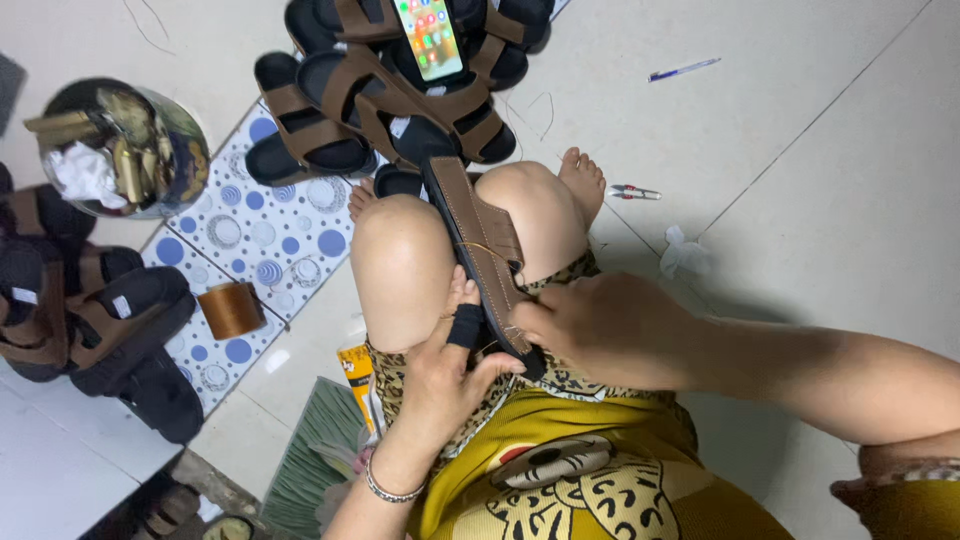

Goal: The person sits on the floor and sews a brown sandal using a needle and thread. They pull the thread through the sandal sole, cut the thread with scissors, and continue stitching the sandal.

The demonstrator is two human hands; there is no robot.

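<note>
Bucket [175,165] full of brown scraps [125,150]

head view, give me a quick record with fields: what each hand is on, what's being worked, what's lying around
left hand: grips the near end of the sandal from below, one finger in a black sleeve
right hand: pinches at the sandal's edge
sandal: brown and black, wedged between the knees
thread spool: brown, on the dotted mat
sandal pile: ahead, phone on top
floor: pen, metal tin
</note>
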